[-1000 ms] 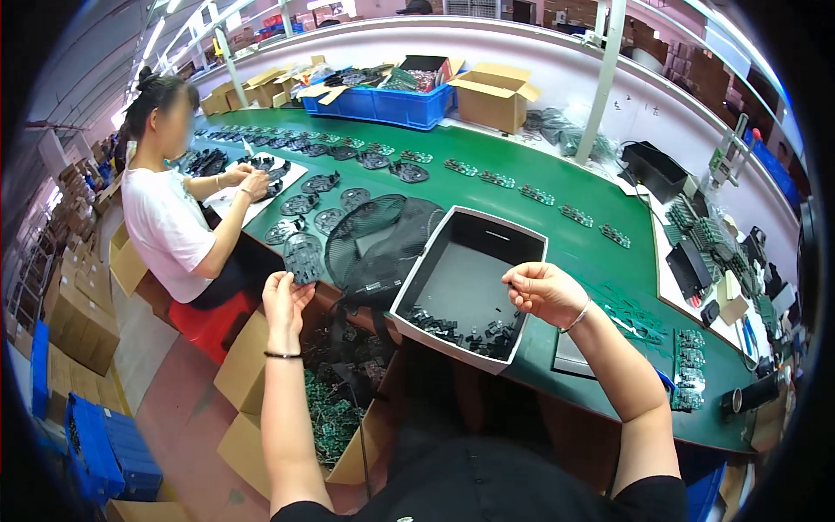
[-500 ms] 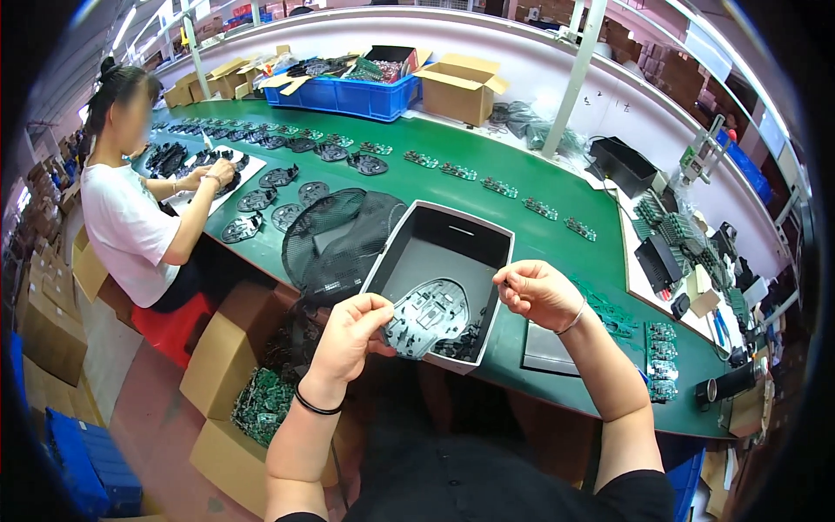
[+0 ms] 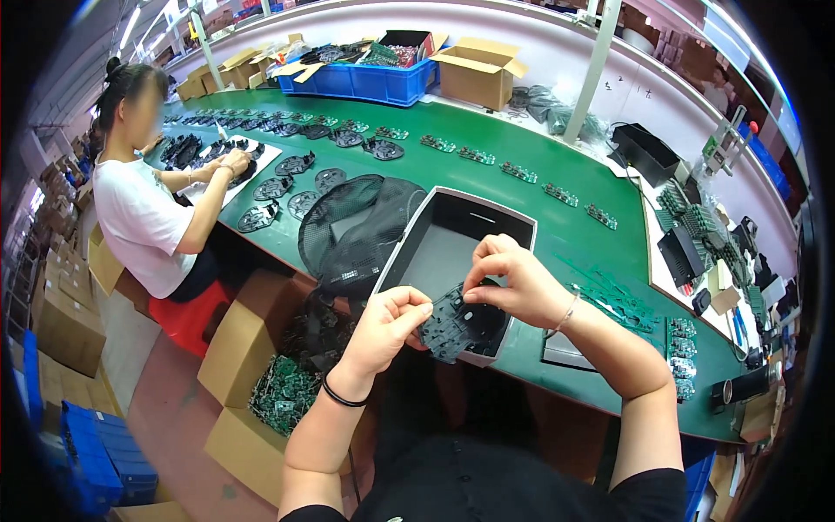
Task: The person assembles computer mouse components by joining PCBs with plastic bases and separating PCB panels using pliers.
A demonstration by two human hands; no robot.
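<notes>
Plate (image 3: 445, 329), dark plastic, gripped at the edge by left hand (image 3: 387, 326) over near end of open box (image 3: 470, 211), with right hand (image 3: 513, 280) pinched down on top, maybe around some tiny part, can't tell. Apparently midway through this one, not set down yet. Similar plates (image 3: 258, 217) lying out on green bench (image 3: 591, 248) leftward, no telling finished from unfinished.

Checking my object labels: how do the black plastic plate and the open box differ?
The plate is thin, with a bumpy face; the box is deep and straight-walled. The plate is much smaller than the box. The plate is held tilted in the left hand, while the box sits at the edge of the green table. Both show dark surfaces.
</notes>
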